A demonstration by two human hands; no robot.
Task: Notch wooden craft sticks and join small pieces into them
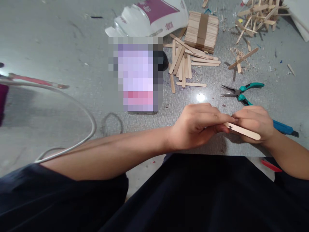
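Both my hands meet above the table's front edge, at the right. Between them is a wooden craft stick (247,132), slanting down to the right, with a small dark notch or mark near its left end. My left hand (196,125) is closed, its thumb and fingers pinching the stick's left end. My right hand (256,120) has its fingers curled around the same stick, whose rounded end lies across the palm side. Whether more pieces sit behind it is hidden. Just beyond the right hand lie needle-nose pliers (238,92) with teal handles. A blue cutter knife (283,128) is partly hidden behind that hand.
Loose craft sticks (184,66) lie around a banded stick bundle (209,30). At the upper right is a heap of crossed sticks (258,19). A white bottle (154,19) lies behind a pixelated, phone-like object (137,74). A white cable (90,119) loops over my left arm.
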